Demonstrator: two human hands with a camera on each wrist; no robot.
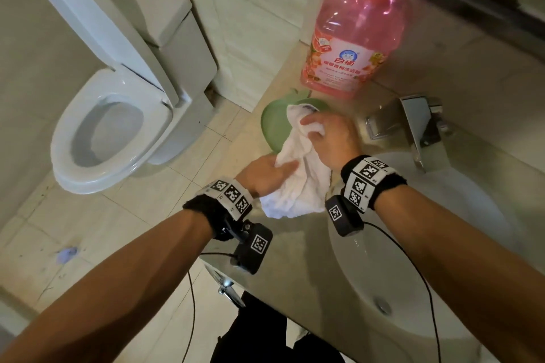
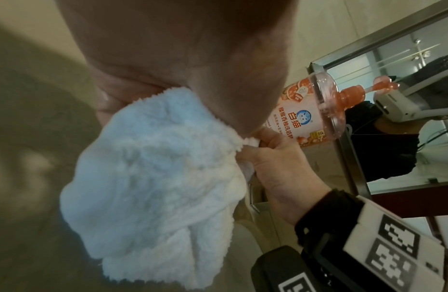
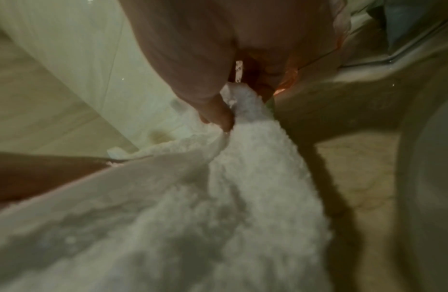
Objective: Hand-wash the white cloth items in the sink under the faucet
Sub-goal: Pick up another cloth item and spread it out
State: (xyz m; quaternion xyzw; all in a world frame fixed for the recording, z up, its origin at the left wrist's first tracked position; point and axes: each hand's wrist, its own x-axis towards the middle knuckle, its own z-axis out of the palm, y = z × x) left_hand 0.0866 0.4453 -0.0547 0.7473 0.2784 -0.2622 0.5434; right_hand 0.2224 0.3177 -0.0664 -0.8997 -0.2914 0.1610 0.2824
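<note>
- Presently the white terry towel (image 1: 298, 174) hangs between both hands above the countertop (image 1: 289, 247), left of the sink basin (image 1: 418, 244) and away from the faucet (image 1: 418, 127).
- Right hand (image 1: 331, 138): fingers curled round the bunched upper end, over the green dish (image 1: 272, 124).
- Left hand (image 1: 265, 175): thumb and fingers pinch a lower edge; the wrist view confirms pile gathered in the grip.
- Handling, as judged: soft, limp, light while it looks dry; no stiffness, so it drapes and folds wherever unsupported. Once wet it should grow heavier and drip.
- Best hold, as judged: gathered handfuls at two ends, not a single corner.
- Pink detergent bottle (image 1: 351, 47) stands just behind.
</note>
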